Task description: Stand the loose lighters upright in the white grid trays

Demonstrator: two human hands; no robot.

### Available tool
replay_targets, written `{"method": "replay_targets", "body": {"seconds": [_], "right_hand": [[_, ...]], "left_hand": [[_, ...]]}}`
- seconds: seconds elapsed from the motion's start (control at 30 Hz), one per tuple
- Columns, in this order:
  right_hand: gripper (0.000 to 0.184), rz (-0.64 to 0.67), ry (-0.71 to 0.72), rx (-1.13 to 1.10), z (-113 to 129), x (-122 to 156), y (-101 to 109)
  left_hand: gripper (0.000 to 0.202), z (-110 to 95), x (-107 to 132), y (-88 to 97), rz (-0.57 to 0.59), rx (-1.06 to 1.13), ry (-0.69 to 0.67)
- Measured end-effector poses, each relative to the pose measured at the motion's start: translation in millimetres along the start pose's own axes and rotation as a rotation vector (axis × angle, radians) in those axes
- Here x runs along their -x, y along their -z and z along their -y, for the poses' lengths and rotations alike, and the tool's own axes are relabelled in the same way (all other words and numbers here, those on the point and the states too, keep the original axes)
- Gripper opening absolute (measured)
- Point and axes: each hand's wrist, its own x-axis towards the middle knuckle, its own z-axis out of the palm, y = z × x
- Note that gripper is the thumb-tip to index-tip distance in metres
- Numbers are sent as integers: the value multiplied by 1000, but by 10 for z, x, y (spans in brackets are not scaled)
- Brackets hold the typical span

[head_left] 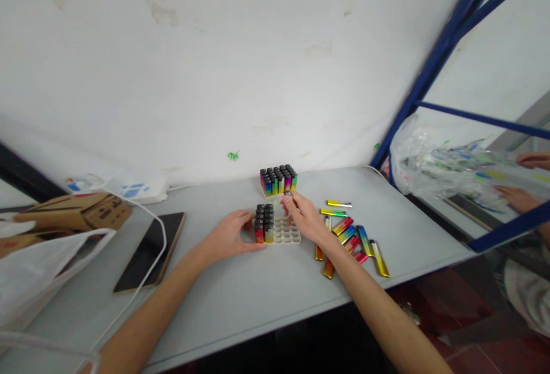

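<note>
A white tray (287,235) with round cups lies on the table, and two rows of black-topped lighters (264,224) stand upright in its left part. My left hand (230,235) is closed around the tray's left end, thumb along the front edge and fingers behind. Over the tray's back right part, my right hand (304,213) pinches a lighter (287,193); its top shows above the fingers, and the hand hides most of its body. Several loose metallic-coloured lighters (364,240) lie scattered to the right, partly behind my right forearm.
Behind the tray, a second block of upright lighters (278,180) stands near the wall. At left are a dark phone-like slab (150,252), a white cable, a cardboard box (77,213), a power strip (137,189) and a plastic bag. A blue frame (429,65) and another person's hands are at right.
</note>
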Motion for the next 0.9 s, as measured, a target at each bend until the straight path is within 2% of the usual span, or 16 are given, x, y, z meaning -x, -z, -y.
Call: {"method": "replay_targets", "body": {"seconds": [0.1,0.33,0.6,0.7,0.8,0.9], "right_hand": [[49,45,126,117,-17,-2,-16],[40,100,92,280,-129,-9,-37],[23,291,249,382,-203,-61,61],[18,331,254,488,-208,-72,45],[17,297,220,610,-154,-64,17],[21,276,165,596,-42,-28,101]], "left_hand": [[47,-5,1,-4,-2,-2,2],[47,-11,11,1,5,13,14],[48,-17,9,-2,9,12,18],[47,-22,6,8,8,10,4],[47,-4,4,1,3,-4,1],[47,20,-1,-10,1,-11,7]]}}
